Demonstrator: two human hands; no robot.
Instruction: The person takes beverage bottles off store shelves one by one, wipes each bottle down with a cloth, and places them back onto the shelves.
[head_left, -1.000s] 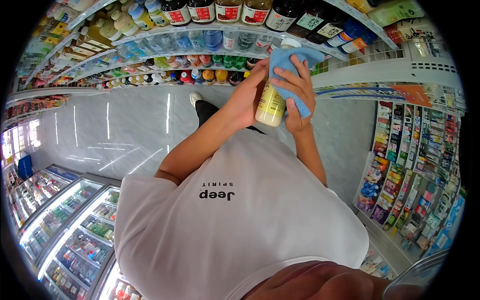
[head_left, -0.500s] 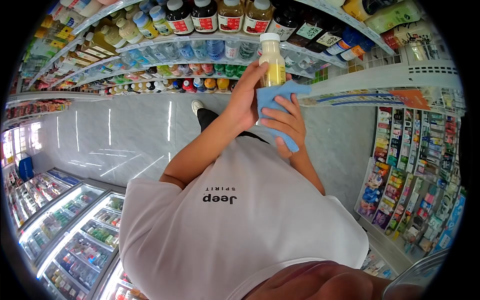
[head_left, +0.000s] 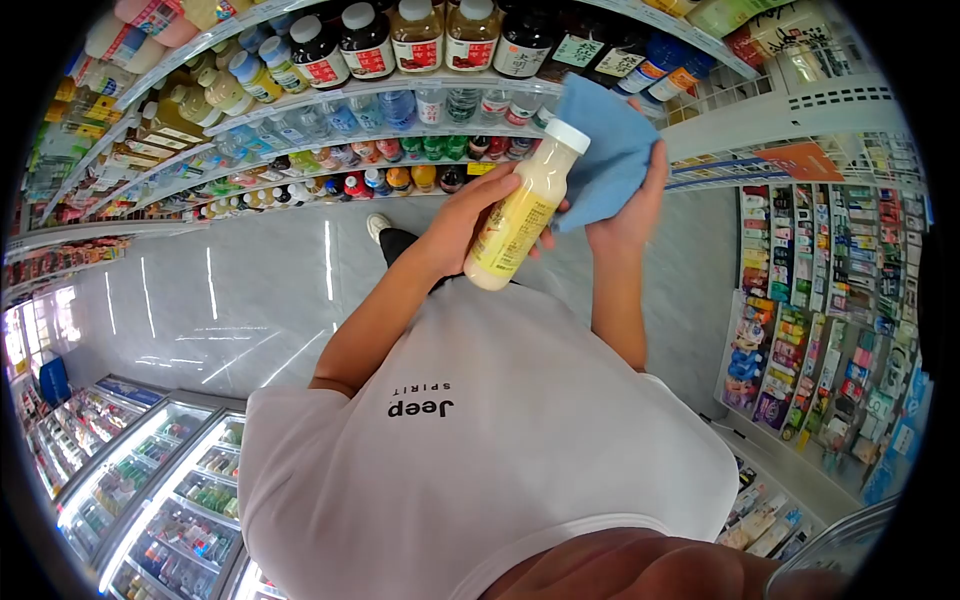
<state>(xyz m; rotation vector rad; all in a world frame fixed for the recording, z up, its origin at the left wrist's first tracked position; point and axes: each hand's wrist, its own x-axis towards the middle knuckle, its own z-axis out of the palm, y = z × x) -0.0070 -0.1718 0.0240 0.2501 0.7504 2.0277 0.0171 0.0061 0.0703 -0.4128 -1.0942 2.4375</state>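
A pale yellow bottle (head_left: 520, 215) with a white cap is tilted, its cap toward the upper right. My left hand (head_left: 463, 220) grips it from the left side, thumb along the bottle. To the right, my right hand (head_left: 632, 205) holds a blue cloth (head_left: 608, 150), which is spread beside the bottle's cap and upper part. The fingers of my right hand are mostly hidden behind the cloth. Both hands are in front of the drink shelves.
Shelves of bottles (head_left: 415, 95) curve across the top. A white perforated shelf edge (head_left: 840, 103) lies at the upper right, above racks of packaged goods (head_left: 800, 300). Lit glass-door coolers (head_left: 160, 490) stand at the lower left. Grey floor (head_left: 270, 290) shows behind my arms.
The cloth has come off the bottle's lower part and moved up and right with my right hand. The bottle has moved lower and left and now tilts, its label in full view.
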